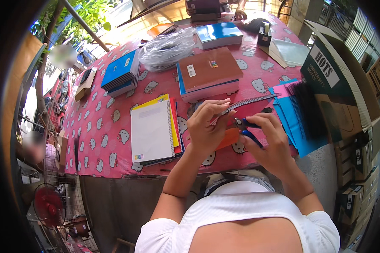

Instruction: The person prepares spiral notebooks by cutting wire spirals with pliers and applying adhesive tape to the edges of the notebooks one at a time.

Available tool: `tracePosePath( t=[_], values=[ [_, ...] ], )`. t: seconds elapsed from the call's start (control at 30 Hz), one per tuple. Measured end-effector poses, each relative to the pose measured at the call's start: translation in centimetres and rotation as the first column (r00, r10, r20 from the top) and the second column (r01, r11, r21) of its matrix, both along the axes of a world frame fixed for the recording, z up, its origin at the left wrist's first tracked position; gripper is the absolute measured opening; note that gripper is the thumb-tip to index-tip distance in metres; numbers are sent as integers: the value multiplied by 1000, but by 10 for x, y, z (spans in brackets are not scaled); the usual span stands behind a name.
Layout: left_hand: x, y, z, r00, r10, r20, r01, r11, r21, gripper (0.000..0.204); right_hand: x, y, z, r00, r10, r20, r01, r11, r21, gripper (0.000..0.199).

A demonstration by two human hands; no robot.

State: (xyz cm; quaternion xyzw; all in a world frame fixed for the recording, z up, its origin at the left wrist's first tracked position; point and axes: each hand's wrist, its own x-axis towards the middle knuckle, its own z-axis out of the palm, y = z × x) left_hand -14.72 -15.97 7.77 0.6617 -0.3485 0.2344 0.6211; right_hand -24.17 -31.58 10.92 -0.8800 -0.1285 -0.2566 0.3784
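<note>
In the head view, the surface (101, 147) wears a glossy pink covering printed with white cartoon cat faces. At its right edge, a tall cardboard box (323, 71) shows dark green panels and a white label with bold black capitals. Near the far edge, a brown-covered stack (221, 80) bears a white sticker and a multicoloured printed strip; left of it sit ribbed blue-covered books (121, 69) and a bundle of crinkled clear plastic (166, 48). Toward the near edge, a white-topped spiral notebook (152, 133), with faint print and a small coloured corner logo, lies over yellow and red ones.

Right of these, the right hand (268, 137) grasps blue-handled pliers (252, 137), their metal nose beside the near end of a spiral coil (253, 100). The left hand (207, 126) curls its fingers at that end; its exact grip cannot be told. Blue sheets (289, 118) and black coils (306, 111) lie near the right edge.
</note>
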Motion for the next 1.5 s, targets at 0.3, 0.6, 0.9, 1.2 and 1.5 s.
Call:
tracePosePath(
  t=[0.3, 0.6, 0.9, 1.2, 1.5],
  values=[
    [-8, 1, -3, 987, -24, 161, 8, 995, 96, 28, 5, -29, -11, 638, 688, -345, -28, 469, 883, 31],
    [23, 124, -8, 912, 281, -298, -391, 816, -426, 16, 6, -43, -147, 955, 16, -298, 11, 996, 91, 34],
    [-9, 303, -174, 273, 591, -759, -953, 272, -131, 23, 130, -18, -121, 988, 117, 102, -115, 993, -18, 20],
    [-5, 129, -62, 773, 629, -85, -469, 656, 591, 55, 315, 87, -124, 886, 422, -191, -439, 633, -638, 32],
    [-7, 60, -91, 924, 302, -236, 5, 606, 795, 59, 365, 85, -118, 649, 585, -488, -759, 450, -470, 32]
  ],
)
